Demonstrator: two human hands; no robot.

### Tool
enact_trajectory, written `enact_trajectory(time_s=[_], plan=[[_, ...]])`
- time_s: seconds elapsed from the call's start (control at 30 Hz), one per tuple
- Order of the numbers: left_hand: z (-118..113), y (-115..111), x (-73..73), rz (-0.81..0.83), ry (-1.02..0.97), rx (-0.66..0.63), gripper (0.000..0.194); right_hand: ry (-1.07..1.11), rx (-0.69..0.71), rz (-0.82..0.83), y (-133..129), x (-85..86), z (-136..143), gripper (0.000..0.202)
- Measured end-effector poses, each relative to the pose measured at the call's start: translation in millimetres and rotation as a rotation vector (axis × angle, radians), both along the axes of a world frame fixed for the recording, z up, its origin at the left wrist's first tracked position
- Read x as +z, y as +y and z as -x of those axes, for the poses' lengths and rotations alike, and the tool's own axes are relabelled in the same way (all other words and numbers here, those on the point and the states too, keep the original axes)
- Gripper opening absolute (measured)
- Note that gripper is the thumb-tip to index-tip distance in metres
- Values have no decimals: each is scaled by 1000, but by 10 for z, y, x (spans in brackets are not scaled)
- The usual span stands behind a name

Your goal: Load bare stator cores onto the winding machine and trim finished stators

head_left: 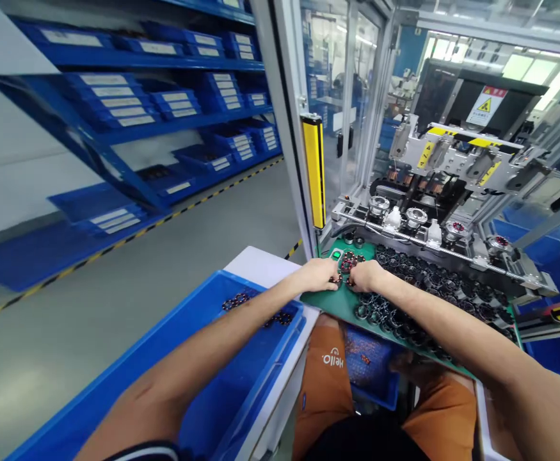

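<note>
My left hand [317,275] is closed on a small dark ring part with copper-coloured spots [338,280], over the green mat [325,301]. Close to its right, my right hand [367,276] has its fingers curled at another such part, partly hidden by the fingers. Several red and dark ring parts [351,261] lie together just beyond both hands. A small device with a green display [336,255] rests beside them. Many black ring-shaped housings [395,314] cover the mat to the right, partly under my right forearm.
A blue bin [164,339] with several ring parts stands at the left. Behind the mat is a machine fixture [416,218] with metal rings, beside a yellow sensor post [313,173]. Shelves of blue trays [116,96] stand far left. A lower blue bin [370,378] sits between my legs.
</note>
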State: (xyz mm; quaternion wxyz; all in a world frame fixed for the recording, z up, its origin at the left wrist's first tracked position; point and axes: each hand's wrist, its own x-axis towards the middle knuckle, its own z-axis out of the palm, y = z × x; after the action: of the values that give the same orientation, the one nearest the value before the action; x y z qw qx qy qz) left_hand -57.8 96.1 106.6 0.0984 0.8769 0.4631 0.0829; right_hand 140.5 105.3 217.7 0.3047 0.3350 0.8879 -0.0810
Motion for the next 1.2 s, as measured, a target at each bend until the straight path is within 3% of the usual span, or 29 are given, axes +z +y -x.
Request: enact_trajectory(time_s=[0.07, 0.13, 0.27, 0.43, 0.57, 0.7, 0.8, 0.9, 1.0, 1.2], plan=[[-72, -32, -17, 1, 25, 21, 31, -16, -18, -39, -6, -7, -56, 41], [-111, -38, 6, -13, 41, 46, 20, 17, -27, -91, 4, 94, -213, 39], [-62, -72, 198, -52, 40, 72, 21, 98, -96, -225, 131, 572, -874, 48], [-103, 13, 703, -112, -48, 48, 31, 23, -350, -430, 582, 1296, -2092, 51], [-606, 385, 1167, -186, -159, -33, 36, -72, -620, -541, 942, 1584, -2976, 52], [-1460, 954, 1490, -305, -197, -154, 45, -79, -751, -527, 1162, 1462, -3537, 54], [-2128, 1427, 1565, -346, -136, -167, 54, -47, -801, -490, 1280, 1207, -3777, 62], [-2704, 1837, 1525, -355, -78, -168, 54, -8, -835, -449, 1378, 964, -3932, 64], [-3134, 2132, 1437, -368, -5, -177, 46, 32, -865, -408, 1454, 816, -4027, 59], [-3538, 2490, 1241, -313, 170, -221, 52, 78, -958, -203, 1575, 700, -4063, 42]])
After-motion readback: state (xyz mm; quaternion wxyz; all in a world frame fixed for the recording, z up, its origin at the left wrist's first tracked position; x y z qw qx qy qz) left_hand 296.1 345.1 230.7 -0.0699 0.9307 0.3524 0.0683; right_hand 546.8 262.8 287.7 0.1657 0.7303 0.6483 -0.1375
